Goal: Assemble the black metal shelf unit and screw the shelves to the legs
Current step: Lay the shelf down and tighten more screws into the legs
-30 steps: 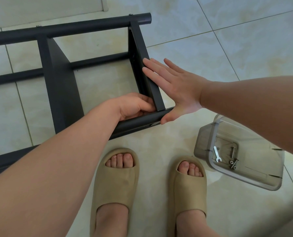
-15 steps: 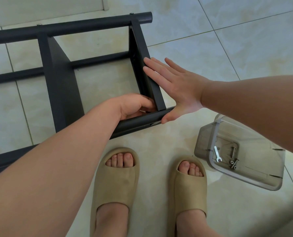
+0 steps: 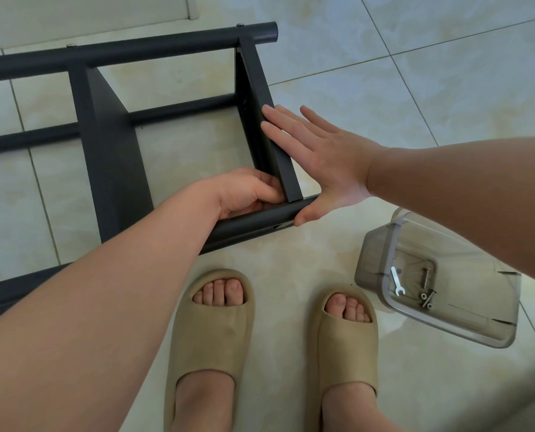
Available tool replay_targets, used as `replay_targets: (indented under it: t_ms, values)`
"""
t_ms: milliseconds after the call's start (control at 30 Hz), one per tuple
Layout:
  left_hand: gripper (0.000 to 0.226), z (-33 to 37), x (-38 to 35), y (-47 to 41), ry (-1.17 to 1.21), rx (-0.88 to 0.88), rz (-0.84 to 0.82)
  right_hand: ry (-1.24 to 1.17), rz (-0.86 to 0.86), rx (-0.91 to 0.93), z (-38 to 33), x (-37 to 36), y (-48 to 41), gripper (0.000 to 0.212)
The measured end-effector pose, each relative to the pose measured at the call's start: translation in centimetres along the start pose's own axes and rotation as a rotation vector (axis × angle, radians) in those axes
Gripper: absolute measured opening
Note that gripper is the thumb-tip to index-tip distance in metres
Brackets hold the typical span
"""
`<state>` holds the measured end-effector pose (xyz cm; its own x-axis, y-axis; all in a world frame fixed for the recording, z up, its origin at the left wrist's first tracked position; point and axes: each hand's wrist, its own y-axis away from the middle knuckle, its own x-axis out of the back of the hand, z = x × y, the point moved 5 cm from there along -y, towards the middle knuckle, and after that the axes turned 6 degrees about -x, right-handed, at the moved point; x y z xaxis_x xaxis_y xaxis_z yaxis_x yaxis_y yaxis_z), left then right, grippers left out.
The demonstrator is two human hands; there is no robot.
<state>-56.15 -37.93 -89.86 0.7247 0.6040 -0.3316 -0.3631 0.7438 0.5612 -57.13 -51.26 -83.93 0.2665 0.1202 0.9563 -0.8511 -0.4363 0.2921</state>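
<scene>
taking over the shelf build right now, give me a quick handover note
Left hand: fingers curled at the inner corner where the end shelf meets the near leg; what it holds is hidden.
Right hand: flat, pressing the end shelf's outer face.
Shelf unit lies on its side on the floor; wrench and bolts in the clear tub.
Done: screw heads show on the far leg.
Left: probably this near corner, unconfirmed.

The feet wear tan, thick moulded-foam slide sandals: the left sandal (image 3: 210,335) and right sandal (image 3: 349,347) are each one smooth matte piece, a broad band over the foot, toes showing at the open front. The left hand (image 3: 247,194), right hand (image 3: 325,163) and both forearms are bare.
</scene>
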Motion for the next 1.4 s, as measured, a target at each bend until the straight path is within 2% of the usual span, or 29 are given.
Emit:
replay_targets:
  t_ms: [233, 300, 400, 600, 1067, 1200, 1400]
  values:
    - [0.027, 0.23, -0.11, 0.08, 0.021, -0.014, -0.015, 0.006, -0.007, -0.003, -0.04, 0.10, 0.03, 0.139]
    - [0.030, 0.09, -0.11, 0.10, 0.022, 0.020, -0.010, 0.006, -0.009, -0.003, -0.05, 0.09, 0.03, 0.139]
    - [0.021, -0.19, -0.25, 0.27, -0.013, 0.094, -0.029, 0.003, -0.006, -0.004, -0.05, 0.09, 0.04, 0.139]
    - [0.018, -0.14, 0.08, 0.08, -0.064, 0.018, 0.025, 0.002, -0.010, -0.006, 0.05, 0.05, 0.01, 0.139]
    - [0.023, 0.34, -0.08, 0.16, -0.003, -0.025, 0.009, 0.000, 0.005, -0.001, -0.01, 0.02, 0.04, 0.139]
    - [0.021, 0.16, -0.13, 0.04, 0.023, 0.013, 0.008, -0.001, 0.007, 0.001, -0.04, -0.05, 0.04, 0.139]
    - [0.014, 0.08, -0.13, 0.10, -0.110, 0.013, 0.033, -0.001, 0.006, 0.000, 0.04, -0.08, 0.03, 0.139]
